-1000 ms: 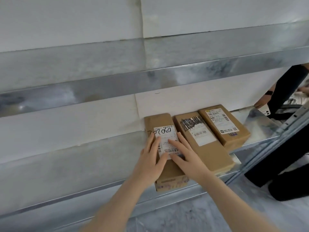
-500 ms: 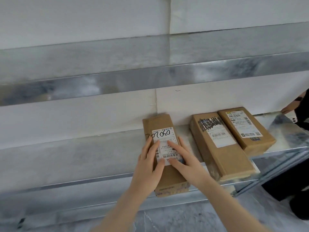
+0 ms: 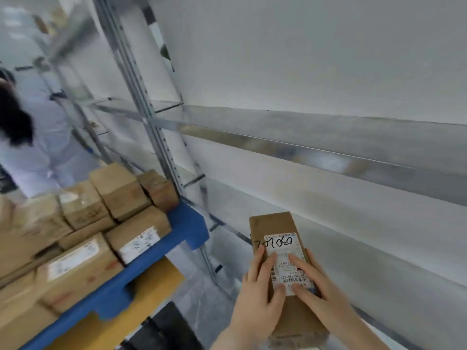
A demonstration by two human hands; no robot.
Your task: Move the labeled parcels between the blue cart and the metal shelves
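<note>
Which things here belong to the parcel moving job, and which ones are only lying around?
Job: parcel under left hand and right hand; blue cart; stacked parcels; shelf.
Not the job: yellow panel; black object; other person.

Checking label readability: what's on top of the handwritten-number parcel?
A white label, with the left hand and right hand resting on it. Handwriting shows; print beneath them is hidden.

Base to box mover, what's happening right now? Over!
Fingers flat on top: left grip, right grip. Brown cardboard parcel with white label at grey metal shelves. Loaded blue cart on left, no obstacle seen.
</note>
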